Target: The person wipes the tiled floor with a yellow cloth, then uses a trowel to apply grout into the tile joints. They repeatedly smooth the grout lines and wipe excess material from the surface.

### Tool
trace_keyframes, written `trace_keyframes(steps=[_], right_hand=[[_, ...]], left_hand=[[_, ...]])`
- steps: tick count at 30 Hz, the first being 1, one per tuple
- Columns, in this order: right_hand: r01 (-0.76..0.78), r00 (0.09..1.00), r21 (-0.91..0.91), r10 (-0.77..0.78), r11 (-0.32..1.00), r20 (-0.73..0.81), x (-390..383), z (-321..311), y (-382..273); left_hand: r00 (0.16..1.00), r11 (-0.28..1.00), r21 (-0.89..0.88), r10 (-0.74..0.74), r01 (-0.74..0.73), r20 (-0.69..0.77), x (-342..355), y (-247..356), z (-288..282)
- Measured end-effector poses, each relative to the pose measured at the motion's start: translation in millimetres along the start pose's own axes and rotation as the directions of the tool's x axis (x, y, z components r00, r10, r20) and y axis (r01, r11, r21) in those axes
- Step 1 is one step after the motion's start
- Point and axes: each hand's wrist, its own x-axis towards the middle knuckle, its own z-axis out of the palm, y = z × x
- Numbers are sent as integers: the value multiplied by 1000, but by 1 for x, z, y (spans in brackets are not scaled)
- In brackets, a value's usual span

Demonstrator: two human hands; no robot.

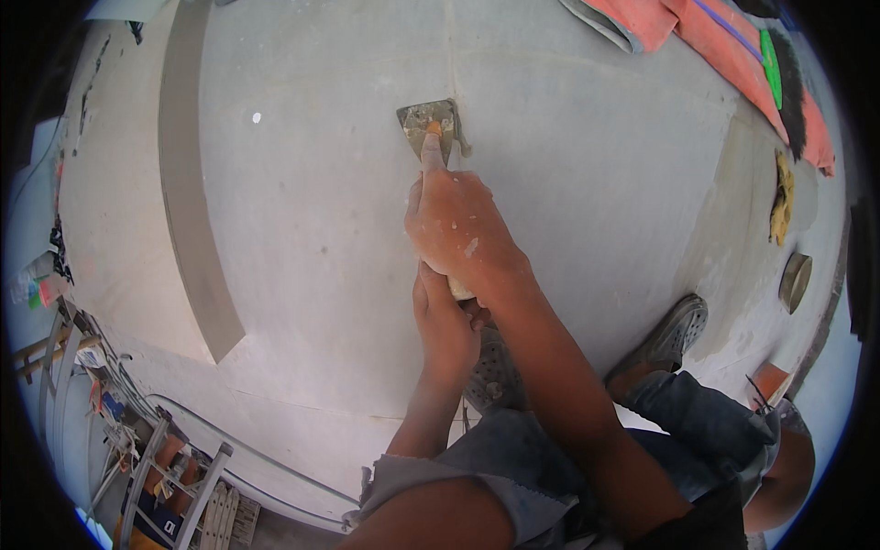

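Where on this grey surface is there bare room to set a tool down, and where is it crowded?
Bare: the stretch between the darker strip and the putty knife, and right of the right hand toward the round tin. Crowded: the orange cloth at top right, and around the shoes.

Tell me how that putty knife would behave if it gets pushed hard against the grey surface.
The putty knife has a thin, flat metal blade, so it would probably flex a little rather than stay rigid. Dried filler crusts the blade, so it likely drags instead of gliding. The right hand presses a finger on it, which suggests it is light and easily steered.
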Motion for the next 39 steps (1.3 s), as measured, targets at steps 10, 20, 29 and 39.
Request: trace_keyframes(steps=[10, 20, 29, 39], right_hand=[[-136, 990, 574, 92, 807, 106, -51, 5, 35], [-155, 976, 956, 188, 248, 109, -64, 20, 65], [-194, 958, 956, 254, 222, 135, -73, 22, 67], [-112, 962, 962, 269, 247, 43, -51, 13, 51]], left_hand=[[973, 930, 286, 211, -231, 98, -24, -61, -25], [844, 705, 484, 513, -518, 157, -27, -72, -18], [786, 707, 348, 579, -616, 217, -18, -96, -38], [780, 751, 218, 619, -623, 97, 0, -108, -40]])
